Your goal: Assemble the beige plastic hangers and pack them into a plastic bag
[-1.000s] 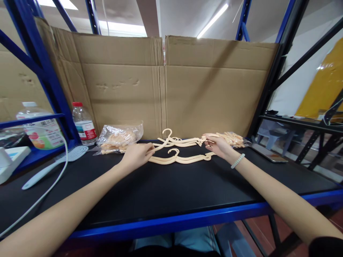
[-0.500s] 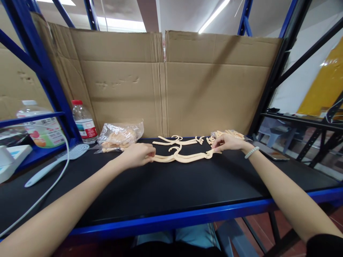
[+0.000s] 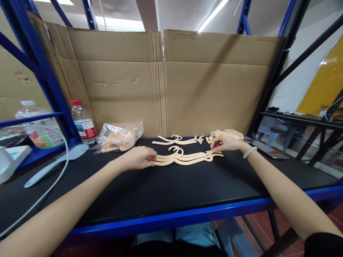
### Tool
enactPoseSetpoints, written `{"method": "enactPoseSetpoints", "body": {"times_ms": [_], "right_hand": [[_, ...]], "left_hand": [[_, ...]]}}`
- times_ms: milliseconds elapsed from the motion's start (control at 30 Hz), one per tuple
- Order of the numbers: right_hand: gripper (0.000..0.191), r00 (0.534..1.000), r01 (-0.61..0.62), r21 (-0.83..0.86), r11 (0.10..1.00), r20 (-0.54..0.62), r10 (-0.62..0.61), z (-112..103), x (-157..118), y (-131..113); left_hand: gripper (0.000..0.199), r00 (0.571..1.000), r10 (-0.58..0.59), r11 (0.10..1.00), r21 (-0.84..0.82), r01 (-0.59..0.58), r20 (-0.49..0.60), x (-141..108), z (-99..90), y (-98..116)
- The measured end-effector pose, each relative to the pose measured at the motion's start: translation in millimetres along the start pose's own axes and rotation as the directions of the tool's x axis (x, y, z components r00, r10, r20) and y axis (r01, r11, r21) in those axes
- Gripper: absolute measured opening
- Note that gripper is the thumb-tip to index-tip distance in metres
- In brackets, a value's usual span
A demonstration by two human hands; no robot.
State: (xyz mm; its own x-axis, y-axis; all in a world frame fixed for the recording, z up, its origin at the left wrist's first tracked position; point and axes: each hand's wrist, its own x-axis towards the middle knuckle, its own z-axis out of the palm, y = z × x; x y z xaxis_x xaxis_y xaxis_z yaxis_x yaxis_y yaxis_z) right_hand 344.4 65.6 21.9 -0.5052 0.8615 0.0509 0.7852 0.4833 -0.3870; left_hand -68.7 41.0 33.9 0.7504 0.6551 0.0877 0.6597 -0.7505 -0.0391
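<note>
Cream-coloured clothes hangers point(image 3: 189, 160) lie close together on the black tabletop, their curved hooks near the middle. My left hand point(image 3: 140, 157) is closed on their left ends, fingertips wrapped over the nearest one. At the right ends, my right hand point(image 3: 225, 143) hovers low with thumb and fingers drawn together. What lies between those fingertips, if anything, is hidden. Small looped pieces and a thin straight piece point(image 3: 218, 155) show just below them. Farther back lies another set of cream hanger parts point(image 3: 174, 141), with small hook-shaped pieces point(image 3: 199, 139) beside it.
A clear bag of cream parts point(image 3: 118, 137) stands back left, another bag point(image 3: 232, 133) behind my right hand. A red-capped bottle point(image 3: 84, 123), a pale brush point(image 3: 57, 162) and a white cable point(image 3: 60, 175) are at left. A phone point(image 3: 270, 151) lies right. Cardboard point(image 3: 214, 85) walls the back.
The held hangers have spread apart, the nearest one coming toward me, so more arms and a second hook show. My left hand has moved slightly nearer; my right hand has hardly moved.
</note>
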Motion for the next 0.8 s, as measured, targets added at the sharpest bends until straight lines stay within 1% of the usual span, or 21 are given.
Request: {"method": "enactPoseSetpoints", "body": {"times_ms": [133,233,300,367,467,567,667,800], "right_hand": [[0.047,1.000,0.017,0.022,1.000,0.015,-0.017,7.0,0.7,-10.2],[0.057,1.000,0.019,-0.015,1.000,-0.011,-0.019,15.3,2.5,-21.0],[0.061,0.999,0.044,-0.041,0.998,-0.013,-0.045,21.0,4.7,-28.6],[0.057,0.996,0.091,-0.057,0.994,-0.017,-0.092,25.6,7.0,-34.3],[0.048,0.989,0.148,-0.058,0.987,-0.013,-0.149,29.5,9.7,-36.4],[0.044,0.991,0.132,-0.030,0.991,-0.005,-0.132,31.0,10.9,-32.2],[0.042,0.995,0.104,-0.011,0.995,-0.009,-0.104,31.6,11.1,-27.8],[0.043,0.995,0.098,-0.008,0.995,-0.010,-0.098,31.9,10.7,-26.3]], "left_hand": [[0.012,1.000,0.014,1.000,0.009,-0.014,-0.014,-0.1,0.3,-1.1],[0.013,0.999,0.029,0.999,-0.016,-0.029,-0.039,-0.8,1.2,-3.4],[0.013,0.998,0.044,0.997,-0.054,-0.046,-0.043,-1.1,2.5,-5.1],[0.013,0.998,0.054,0.993,-0.100,-0.057,-0.027,-1.0,3.9,-6.1],[0.013,1.000,0.018,0.988,-0.153,-0.018,-0.001,-0.2,4.6,-5.2],[0.014,1.000,-0.019,0.985,-0.171,0.021,0.010,1.0,4.2,-3.1],[0.015,1.000,-0.022,0.986,-0.166,0.022,0.004,2.1,4.9,-2.7],[0.017,0.999,-0.038,0.987,-0.156,0.036,-0.013,2.9,8.1,-4.5]]}}
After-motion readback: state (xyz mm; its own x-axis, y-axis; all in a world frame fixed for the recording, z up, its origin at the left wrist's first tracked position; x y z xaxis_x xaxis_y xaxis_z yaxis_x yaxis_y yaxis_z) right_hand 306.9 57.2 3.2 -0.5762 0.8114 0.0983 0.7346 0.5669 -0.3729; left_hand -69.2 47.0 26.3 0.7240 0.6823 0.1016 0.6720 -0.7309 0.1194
